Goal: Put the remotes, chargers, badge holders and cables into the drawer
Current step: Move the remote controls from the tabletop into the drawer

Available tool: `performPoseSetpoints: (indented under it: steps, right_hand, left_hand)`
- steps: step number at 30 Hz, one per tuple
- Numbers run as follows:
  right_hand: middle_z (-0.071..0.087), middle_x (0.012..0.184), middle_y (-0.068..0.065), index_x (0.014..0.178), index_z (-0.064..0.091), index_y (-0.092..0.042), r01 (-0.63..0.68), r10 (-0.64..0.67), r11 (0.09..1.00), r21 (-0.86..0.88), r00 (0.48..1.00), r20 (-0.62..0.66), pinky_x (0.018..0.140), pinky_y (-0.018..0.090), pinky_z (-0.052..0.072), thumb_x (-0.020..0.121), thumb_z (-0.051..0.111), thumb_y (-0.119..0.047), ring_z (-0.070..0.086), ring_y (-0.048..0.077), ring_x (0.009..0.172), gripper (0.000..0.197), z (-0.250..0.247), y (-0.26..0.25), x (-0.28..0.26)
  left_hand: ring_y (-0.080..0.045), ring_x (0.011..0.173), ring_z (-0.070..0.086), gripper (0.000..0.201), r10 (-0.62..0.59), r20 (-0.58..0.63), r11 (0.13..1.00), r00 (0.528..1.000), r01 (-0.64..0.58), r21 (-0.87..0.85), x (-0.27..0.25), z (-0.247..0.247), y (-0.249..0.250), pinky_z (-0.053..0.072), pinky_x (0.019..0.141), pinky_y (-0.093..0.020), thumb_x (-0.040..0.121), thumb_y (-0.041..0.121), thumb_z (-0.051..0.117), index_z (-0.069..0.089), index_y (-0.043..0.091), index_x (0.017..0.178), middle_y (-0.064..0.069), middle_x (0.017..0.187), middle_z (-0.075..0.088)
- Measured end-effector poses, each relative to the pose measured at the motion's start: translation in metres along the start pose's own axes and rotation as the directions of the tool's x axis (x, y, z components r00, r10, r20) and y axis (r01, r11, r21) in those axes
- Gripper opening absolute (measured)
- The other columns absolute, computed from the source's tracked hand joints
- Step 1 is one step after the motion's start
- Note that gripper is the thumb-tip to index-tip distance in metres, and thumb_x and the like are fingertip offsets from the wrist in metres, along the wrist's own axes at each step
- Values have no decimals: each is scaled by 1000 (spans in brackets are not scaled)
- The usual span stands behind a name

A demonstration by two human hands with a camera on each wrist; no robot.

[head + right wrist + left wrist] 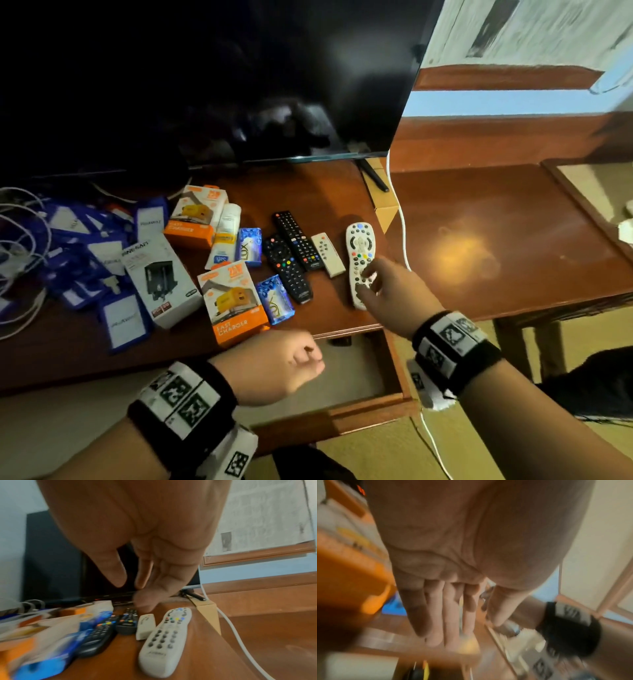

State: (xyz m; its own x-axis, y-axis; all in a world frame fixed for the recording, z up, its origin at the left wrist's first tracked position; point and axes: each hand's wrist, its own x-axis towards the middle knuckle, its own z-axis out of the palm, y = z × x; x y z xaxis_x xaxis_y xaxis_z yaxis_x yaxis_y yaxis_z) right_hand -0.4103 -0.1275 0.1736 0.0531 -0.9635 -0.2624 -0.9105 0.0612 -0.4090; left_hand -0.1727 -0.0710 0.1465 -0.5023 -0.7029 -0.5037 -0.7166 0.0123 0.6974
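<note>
A: Head view first — where is the right hand?

B: Over the near end of the white remote, which lies flat on the wooden surface near its right edge. From the right wrist view the fingers hang spread and relaxed above the remote, gripping nothing.

A: And the left hand?

B: Above the open drawer, just beside the nearer orange charger box. From above it looks loosely curled; the left wrist view (badly blurred) shows the fingers fairly straight and side by side, holding nothing.

A: Other remotes?

B: Two black remotes lie overlapping left of the white one, with a small white remote between them and it.

A: The rest?

B: A second orange charger box and a white charger box lie further left; blue badge holders and white cables are heaped at the far left. Two blue soap packets lie among the boxes — a television stands behind it all.
</note>
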Motion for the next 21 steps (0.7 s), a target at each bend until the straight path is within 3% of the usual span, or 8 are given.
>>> performPoseSetpoints:
  steps: [2, 4, 6, 10, 14, 17, 19, 21]
  right_hand:
    - [57, 124, 3, 130, 50, -22, -61, 62, 998, 25, 995, -73, 88, 39, 56, 91, 66, -44, 63, 22, 103, 47, 3, 4, 27]
    - [50, 133, 9, 137, 41, -18, -152, 155, 988, 40, 985, -78, 93, 44, 55, 87, 70, -47, 63, 30, 112, 65, 9, 7, 50]
    - [46, 138, 13, 144, 33, -16, -248, 250, 968, 34, 967, -46, 96, 49, 55, 83, 76, -49, 61, 36, 118, 81, 17, 9, 68]
    - [42, 145, 15, 152, 24, -13, -360, 359, 932, 40, 933, 12, 101, 51, 53, 79, 82, -46, 55, 38, 127, 98, 27, 15, 91]
    - [44, 147, 15, 149, 25, -9, -365, 363, 930, 45, 930, 49, 102, 49, 52, 80, 81, -44, 54, 35, 129, 95, 33, 21, 102]
    - [47, 144, 14, 148, 25, -8, -353, 349, 935, 46, 934, 72, 102, 48, 53, 76, 85, -44, 55, 33, 129, 100, 36, 22, 105]
    - [49, 143, 13, 148, 25, -8, -357, 353, 933, 33, 931, 86, 101, 48, 54, 72, 88, -45, 56, 32, 127, 106, 37, 22, 106]
    - [52, 137, 11, 142, 30, -9, -350, 345, 936, 44, 934, 91, 97, 47, 56, 71, 89, -43, 60, 31, 122, 98, 36, 22, 103]
  left_hand:
    - [1, 81, 66, 20, -44, -192, 998, 981, 34, -53, 1, -25, 9, 55, 80, -25, 95, 50, 64, 68, 31, 101, 14, 88, 73]
    - [-2, 81, 67, 20, -116, -398, 992, 910, 87, -90, 13, -48, 16, 52, 75, -24, 95, 50, 65, 67, 30, 98, 12, 85, 73]
    - [-10, 84, 67, 22, -198, -519, 979, 832, 140, -148, 32, -67, 18, 51, 75, -28, 94, 50, 65, 64, 29, 100, 10, 85, 71]
    - [-26, 107, 66, 49, -307, -553, 946, 774, 314, -84, 91, -97, 10, 53, 93, -38, 92, 58, 63, 52, 25, 126, -2, 113, 71]
    - [-38, 139, 46, 79, -430, -547, 840, 718, 540, 49, 146, -117, 10, 42, 114, -46, 92, 62, 60, 34, 13, 148, -16, 147, 54]
    - [-37, 145, 36, 89, -515, -515, 767, 685, 636, 79, 181, -124, 8, 38, 114, -49, 91, 63, 60, 27, 11, 154, -14, 152, 47]
    - [-37, 142, 38, 90, -549, -515, 733, 658, 675, 80, 203, -124, 4, 41, 111, -52, 87, 66, 63, 32, 11, 152, -12, 149, 49]
    - [-36, 136, 42, 88, -575, -524, 712, 628, 700, 58, 217, -125, 3, 42, 107, -54, 82, 71, 63, 41, 13, 145, -11, 142, 53]
